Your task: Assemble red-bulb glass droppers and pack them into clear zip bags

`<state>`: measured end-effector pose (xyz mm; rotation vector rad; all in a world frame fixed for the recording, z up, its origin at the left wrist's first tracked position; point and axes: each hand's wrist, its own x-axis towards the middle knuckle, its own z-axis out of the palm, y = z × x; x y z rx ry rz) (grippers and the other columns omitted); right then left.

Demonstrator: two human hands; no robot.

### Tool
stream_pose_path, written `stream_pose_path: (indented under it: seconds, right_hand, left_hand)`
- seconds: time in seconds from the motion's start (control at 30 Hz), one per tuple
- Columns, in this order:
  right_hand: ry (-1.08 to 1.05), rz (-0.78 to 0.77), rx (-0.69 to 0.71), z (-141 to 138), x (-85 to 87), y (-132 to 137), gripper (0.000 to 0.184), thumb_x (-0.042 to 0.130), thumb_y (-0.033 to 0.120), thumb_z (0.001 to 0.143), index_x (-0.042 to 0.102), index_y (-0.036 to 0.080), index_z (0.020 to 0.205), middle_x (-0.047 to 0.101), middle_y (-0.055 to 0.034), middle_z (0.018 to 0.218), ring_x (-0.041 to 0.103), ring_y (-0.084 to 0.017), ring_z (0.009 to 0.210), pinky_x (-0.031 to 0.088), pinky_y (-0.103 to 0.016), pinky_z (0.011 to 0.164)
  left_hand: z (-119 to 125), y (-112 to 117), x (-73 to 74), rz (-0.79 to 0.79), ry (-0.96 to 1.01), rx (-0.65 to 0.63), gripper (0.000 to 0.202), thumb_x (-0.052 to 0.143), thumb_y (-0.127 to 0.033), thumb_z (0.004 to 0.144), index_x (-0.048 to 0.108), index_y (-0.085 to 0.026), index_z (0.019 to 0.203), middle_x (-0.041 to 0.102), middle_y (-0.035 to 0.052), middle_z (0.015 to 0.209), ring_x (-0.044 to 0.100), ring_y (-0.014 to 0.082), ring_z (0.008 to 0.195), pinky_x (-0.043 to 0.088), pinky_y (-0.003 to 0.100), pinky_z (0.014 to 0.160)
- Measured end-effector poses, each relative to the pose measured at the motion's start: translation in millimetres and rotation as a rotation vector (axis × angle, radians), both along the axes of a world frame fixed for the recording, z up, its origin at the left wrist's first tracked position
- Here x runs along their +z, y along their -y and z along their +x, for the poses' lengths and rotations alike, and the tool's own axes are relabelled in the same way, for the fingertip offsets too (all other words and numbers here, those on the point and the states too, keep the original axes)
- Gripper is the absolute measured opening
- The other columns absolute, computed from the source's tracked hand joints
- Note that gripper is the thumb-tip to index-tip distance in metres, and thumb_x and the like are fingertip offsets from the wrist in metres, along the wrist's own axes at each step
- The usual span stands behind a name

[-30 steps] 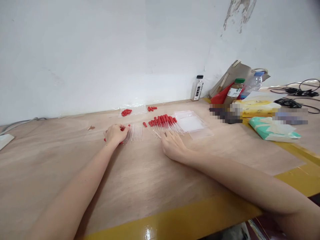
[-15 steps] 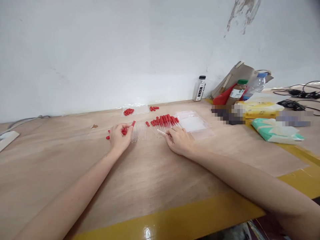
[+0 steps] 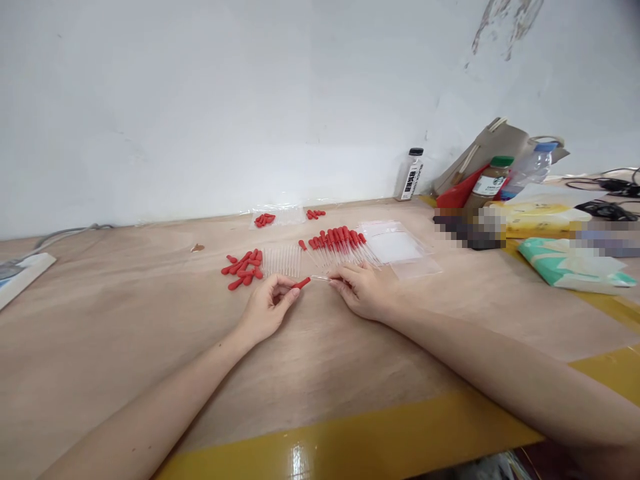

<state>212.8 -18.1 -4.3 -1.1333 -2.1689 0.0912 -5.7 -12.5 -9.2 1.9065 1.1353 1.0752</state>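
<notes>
My left hand point(image 3: 266, 308) pinches a red rubber bulb point(image 3: 301, 283) just above the table. My right hand point(image 3: 364, 289) pinches a clear glass pipette tube point(image 3: 321, 277) whose end meets that bulb. Behind my left hand lies a loose pile of red bulbs point(image 3: 243, 267). A row of bare clear tubes point(image 3: 282, 260) lies beside the pile. Behind my right hand, a row of pipettes with red bulbs fitted point(image 3: 340, 244) lies on the wood.
Clear plastic bags point(image 3: 395, 248) lie right of the pipettes; another bag with red bulbs point(image 3: 273, 218) sits near the wall. Bottles point(image 3: 412, 174), a paper bag point(image 3: 493, 150), tissue packs point(image 3: 570, 267) and cables point(image 3: 607, 187) crowd the right. A yellow strip point(image 3: 350, 447) edges the table.
My left hand left the bulb pile and came toward me holding one red bulb. My right hand lifted a clear tube from the rows and brought it to the bulb.
</notes>
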Motion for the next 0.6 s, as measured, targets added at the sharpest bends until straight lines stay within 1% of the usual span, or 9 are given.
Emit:
stream_pose_path:
  seconds: [0.17, 0.23, 0.3, 0.37, 0.43, 0.5, 0.6]
  right_hand:
    - [0.027, -0.006, -0.005, 0.3, 0.5, -1.6, 0.017, 0.042, 0.023, 0.087, 0.058, 0.019, 0.091, 0.064, -0.0024, 0.092, 0.056, -0.012, 0.081, 0.028, -0.027, 0.075]
    - [0.033, -0.005, 0.007, -0.2, 0.5, -1.7, 0.017, 0.043, 0.024, 0.087, 0.058, 0.019, 0.091, 0.064, -0.0024, 0.092, 0.056, -0.012, 0.082, 0.028, -0.027, 0.075]
    - [0.044, -0.002, 0.022, -0.9, 0.9, -1.1, 0.017, 0.042, 0.024, 0.087, 0.059, 0.019, 0.091, 0.064, -0.0024, 0.091, 0.056, -0.012, 0.081, 0.028, -0.027, 0.075]
    - [0.059, 0.004, 0.043, -1.4, 1.9, 0.0, 0.018, 0.042, 0.025, 0.088, 0.059, 0.019, 0.091, 0.064, -0.0022, 0.09, 0.056, -0.012, 0.08, 0.028, -0.027, 0.075]
    - [0.074, 0.007, 0.066, -1.7, 3.3, 1.1, 0.02, 0.041, 0.025, 0.088, 0.059, 0.019, 0.091, 0.064, -0.0021, 0.089, 0.055, -0.012, 0.079, 0.027, -0.028, 0.076]
    - [0.091, 0.001, 0.086, -1.5, 4.7, 1.6, 0.021, 0.04, 0.025, 0.089, 0.059, 0.019, 0.091, 0.064, -0.0026, 0.089, 0.055, -0.012, 0.078, 0.027, -0.028, 0.076]
    - [0.121, -0.001, 0.099, -0.5, 5.2, 0.4, 0.022, 0.039, 0.025, 0.089, 0.06, 0.019, 0.091, 0.064, -0.003, 0.089, 0.054, -0.012, 0.079, 0.027, -0.029, 0.077]
  left_hand:
    - [-0.1, 1.6, 2.6, -0.024, 0.042, -0.025, 0.019, 0.058, -0.033, 0.076, 0.052, -0.017, 0.086, 0.065, 0.0069, 0.088, 0.063, 0.0184, 0.08, 0.05, 0.036, 0.074]
    - [-0.2, 1.6, 3.2, -0.036, 0.04, -0.049, 0.021, 0.057, -0.033, 0.077, 0.053, -0.017, 0.091, 0.066, 0.0067, 0.089, 0.063, 0.0181, 0.081, 0.049, 0.035, 0.074]
    - [-0.4, 1.2, 3.2, -0.036, -0.01, -0.064, 0.027, 0.056, -0.033, 0.078, 0.055, -0.018, 0.099, 0.066, 0.0055, 0.087, 0.063, 0.0172, 0.077, 0.05, 0.033, 0.071]
    - [-0.5, 0.6, 3.1, -0.008, -0.08, -0.058, 0.03, 0.056, -0.034, 0.078, 0.057, -0.019, 0.103, 0.066, 0.0041, 0.083, 0.062, 0.0167, 0.073, 0.049, 0.031, 0.066]
    - [-0.3, 0.3, 3.0, 0.033, -0.128, -0.044, 0.027, 0.057, -0.036, 0.077, 0.062, -0.019, 0.097, 0.066, 0.0037, 0.084, 0.061, 0.0168, 0.073, 0.049, 0.03, 0.065]
    - [0.0, 0.5, 3.4, 0.073, -0.15, -0.039, 0.024, 0.057, -0.036, 0.077, 0.064, -0.019, 0.092, 0.066, 0.0036, 0.087, 0.06, 0.0171, 0.076, 0.048, 0.029, 0.066]
    - [0.0, 2.1, 5.2, 0.136, -0.191, -0.047, 0.02, 0.055, -0.035, 0.079, 0.066, -0.021, 0.089, 0.066, 0.0028, 0.086, 0.059, 0.0159, 0.076, 0.047, 0.028, 0.066]
